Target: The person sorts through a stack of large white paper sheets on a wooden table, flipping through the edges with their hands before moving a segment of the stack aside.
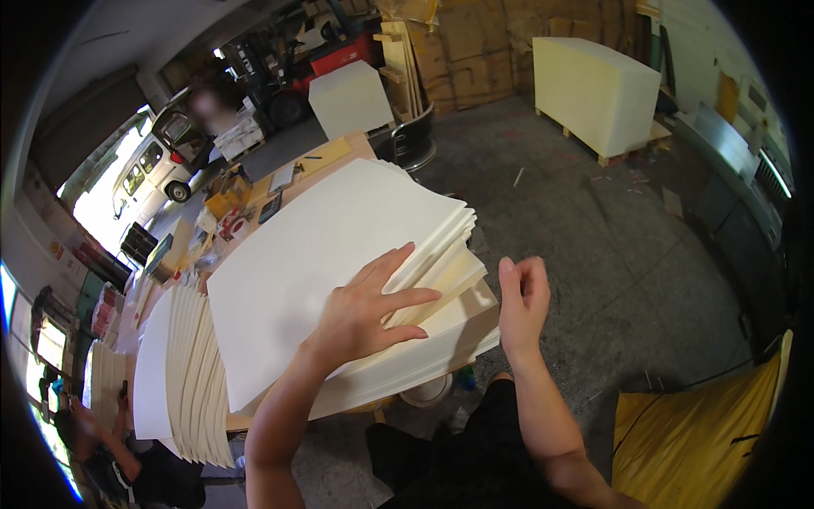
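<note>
A thick stack of large white paper sheets [339,216] lies on the table before me, its right-hand edges parted into several layers. My left hand [369,310] rests on the near right part of this stack, fingers spread over the parted edges, holding nothing. Below them a lower stack of sheets [424,352] shows its cut side. Just off the right corner of the paper, my right hand [524,301] is raised with its fingers curled in and its thumb up; no object shows in it. To the left lies a fanned pile of sheets [195,365].
Small items and a yellow box [227,193] crowd the table's far left side. At the lower left sits another person [110,450]. A wrapped pallet load [593,97] stands on the floor, with yellow sheeting [695,424] at lower right. A red forklift [339,55] is behind.
</note>
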Tool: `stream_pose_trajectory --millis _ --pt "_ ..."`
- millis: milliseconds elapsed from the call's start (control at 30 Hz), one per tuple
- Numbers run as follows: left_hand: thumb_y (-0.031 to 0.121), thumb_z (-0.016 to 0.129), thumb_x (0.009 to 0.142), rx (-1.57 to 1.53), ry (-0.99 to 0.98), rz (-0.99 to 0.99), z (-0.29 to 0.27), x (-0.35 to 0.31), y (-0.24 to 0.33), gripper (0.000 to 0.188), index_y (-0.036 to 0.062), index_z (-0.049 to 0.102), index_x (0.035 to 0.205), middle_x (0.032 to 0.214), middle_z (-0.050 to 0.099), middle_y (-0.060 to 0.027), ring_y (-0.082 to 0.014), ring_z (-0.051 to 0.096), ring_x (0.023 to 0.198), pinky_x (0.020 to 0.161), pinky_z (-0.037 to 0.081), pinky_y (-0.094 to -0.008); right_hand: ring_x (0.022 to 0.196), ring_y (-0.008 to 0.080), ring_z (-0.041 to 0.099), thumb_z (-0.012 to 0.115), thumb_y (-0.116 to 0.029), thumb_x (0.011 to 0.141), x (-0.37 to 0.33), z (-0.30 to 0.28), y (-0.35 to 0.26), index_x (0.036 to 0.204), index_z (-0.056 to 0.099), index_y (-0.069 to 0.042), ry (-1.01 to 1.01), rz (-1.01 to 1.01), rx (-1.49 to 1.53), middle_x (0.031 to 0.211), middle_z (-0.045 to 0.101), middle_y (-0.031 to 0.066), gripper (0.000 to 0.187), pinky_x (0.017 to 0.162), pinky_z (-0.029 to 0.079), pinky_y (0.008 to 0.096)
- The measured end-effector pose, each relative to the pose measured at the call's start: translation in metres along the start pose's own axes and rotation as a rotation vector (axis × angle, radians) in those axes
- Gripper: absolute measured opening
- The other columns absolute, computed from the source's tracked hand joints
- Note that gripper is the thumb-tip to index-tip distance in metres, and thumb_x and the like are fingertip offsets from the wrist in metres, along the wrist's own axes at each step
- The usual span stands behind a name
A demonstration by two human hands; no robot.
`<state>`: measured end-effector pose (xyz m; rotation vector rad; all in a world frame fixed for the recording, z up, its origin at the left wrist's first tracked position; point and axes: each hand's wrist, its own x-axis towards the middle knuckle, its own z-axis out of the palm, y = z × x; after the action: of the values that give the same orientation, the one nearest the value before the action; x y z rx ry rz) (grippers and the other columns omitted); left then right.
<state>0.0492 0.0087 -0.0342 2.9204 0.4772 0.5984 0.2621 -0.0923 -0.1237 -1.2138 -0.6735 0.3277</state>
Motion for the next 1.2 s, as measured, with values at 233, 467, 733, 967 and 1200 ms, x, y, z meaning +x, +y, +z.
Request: stream_pose_trajectory --millis 233,467,733,967,1200 --pt "0.038 0.091 0.074 -0.003 0.004 0.015 0.001 0.001 0.001 0.055 0.0347 0.076 0.127 0.161 0.048 -0.0169 -0.0395 0.054 0.141 0.107 0.054 -0.0441 0.108 0.0288 0.066 0.076 -0.022 0.081 -0.02 -0.007 -0.005 0.101 0.073 -0.009 -0.555 -0.697 -0.503 0.108 0.071 0.0076 0.024 0.104 0.045 0.047" --pt "0.035 0.076 0.09 0.212 0.014 0.051 0.026 -0.007 0.012 0.064 0.0174 0.06 0.149 0.16 0.048 -0.0155 -0.0386 0.047 0.147 0.111 0.051 -0.0484 0.122 0.0282 0.063 0.073 -0.022 0.08 -0.02 -0.013 0.004 0.113 0.078 -0.013 -0.706 -0.58 -0.494 0.118 0.072 0.0077 0.034 0.111 0.041 0.0466" --pt "0.032 0.082 0.085 0.287 0.064 0.072 0.042 -0.001 -0.003 0.062 0.013 0.064 0.141 0.157 0.051 -0.0172 -0.0397 0.048 0.146 0.106 0.055 -0.0477 0.11 0.0326 0.067 0.071 -0.018 0.086 -0.017 -0.011 0.001 0.106 0.075 -0.006 -0.626 -0.533 -0.39 0.112 0.073 0.0107 0.023 0.102 0.048 0.0455" --pt "0.039 0.082 0.086 0.258 0.121 0.035 0.033 0.001 0.001 0.066 0.0124 0.062 0.144 0.148 0.057 -0.0161 -0.0368 0.06 0.131 0.098 0.058 -0.0459 0.075 0.0329 0.07 0.074 -0.031 0.094 0.002 -0.047 -0.013 0.081 0.064 -0.003 -0.398 -0.233 -0.866 0.083 0.071 0.0139 0.033 0.065 0.054 0.0444" --pt "0.036 0.075 0.093 0.122 -0.009 -0.085 0.016 0.006 -0.001 0.07 0.0089 0.052 0.153 0.114 0.071 -0.0162 -0.0348 0.07 0.099 0.087 0.059 -0.043 0.058 0.0253 0.064 0.07 -0.032 0.099 0.013 -0.005 -0.031 0.074 0.06 -0.003 -0.48 -0.327 -0.683 0.063 0.062 0.0099 0.04 0.055 0.048 0.0377"
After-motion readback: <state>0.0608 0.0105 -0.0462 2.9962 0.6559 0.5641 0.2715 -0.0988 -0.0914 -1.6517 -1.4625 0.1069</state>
